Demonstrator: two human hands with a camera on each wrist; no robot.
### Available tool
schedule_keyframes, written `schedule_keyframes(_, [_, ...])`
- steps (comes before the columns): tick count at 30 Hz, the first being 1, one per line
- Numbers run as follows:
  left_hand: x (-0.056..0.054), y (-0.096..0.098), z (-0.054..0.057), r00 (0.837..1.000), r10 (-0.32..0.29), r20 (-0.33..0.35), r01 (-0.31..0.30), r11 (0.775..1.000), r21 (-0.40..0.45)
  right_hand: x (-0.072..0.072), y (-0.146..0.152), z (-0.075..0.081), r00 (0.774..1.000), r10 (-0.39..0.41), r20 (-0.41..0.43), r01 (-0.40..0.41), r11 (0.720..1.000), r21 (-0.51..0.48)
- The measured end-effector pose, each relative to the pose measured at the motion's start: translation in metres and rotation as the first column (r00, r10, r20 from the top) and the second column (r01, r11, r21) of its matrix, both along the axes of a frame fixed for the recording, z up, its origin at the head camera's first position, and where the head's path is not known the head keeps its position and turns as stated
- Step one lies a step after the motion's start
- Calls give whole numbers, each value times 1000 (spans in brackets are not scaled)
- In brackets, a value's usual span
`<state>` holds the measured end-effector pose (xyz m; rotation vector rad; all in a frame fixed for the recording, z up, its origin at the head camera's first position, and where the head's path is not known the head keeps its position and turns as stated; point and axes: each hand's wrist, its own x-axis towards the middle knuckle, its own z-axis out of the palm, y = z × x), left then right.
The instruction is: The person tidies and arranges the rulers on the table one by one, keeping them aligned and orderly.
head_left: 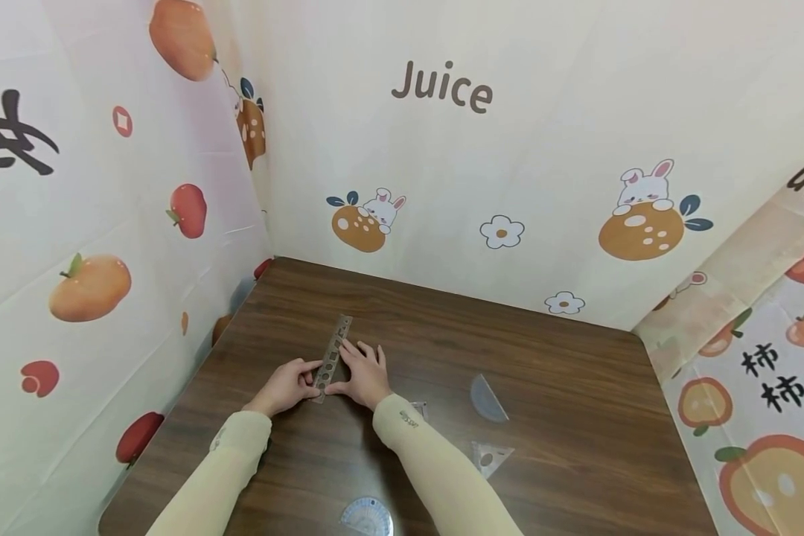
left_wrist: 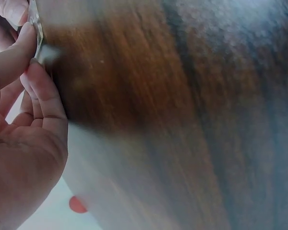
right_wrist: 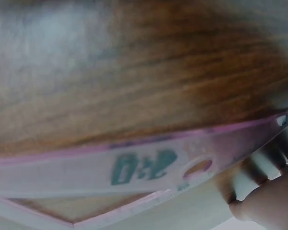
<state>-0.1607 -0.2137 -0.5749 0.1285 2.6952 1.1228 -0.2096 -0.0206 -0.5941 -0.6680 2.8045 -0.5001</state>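
A clear stencil ruler with cut-out shapes slants away from me at the left of the table. My left hand pinches its near end from the left. From the other side my right hand holds the ruler's right edge, thumb low and index finger higher up, with the other fingers spread. In the left wrist view, fingers of my left hand meet at the ruler's thin edge. A see-through set square with a pinkish edge fills the right wrist view's foreground; my right fingers show beyond it.
On the brown wooden table lie a bluish half-round protractor, a clear triangle and a second protractor near the front. My right sleeve partly covers a small clear piece. Fruit-printed cloth hangs around the table.
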Motion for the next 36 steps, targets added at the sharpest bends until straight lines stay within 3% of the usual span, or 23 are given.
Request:
schedule_keyframes(15, [2, -1, 1, 1000, 3, 15, -4, 998, 62, 3, 4, 6, 1000, -1, 16, 1, 1000, -7])
schedule_keyframes(23, [2, -4, 1, 999, 3, 36, -6, 995, 101, -4, 13, 9, 999, 26, 45, -23, 997, -76])
schedule_keyframes(36, [-9, -5, 26, 1000, 3, -17, -1, 997, 82, -23, 49, 28, 991, 88, 99, -67, 977, -201])
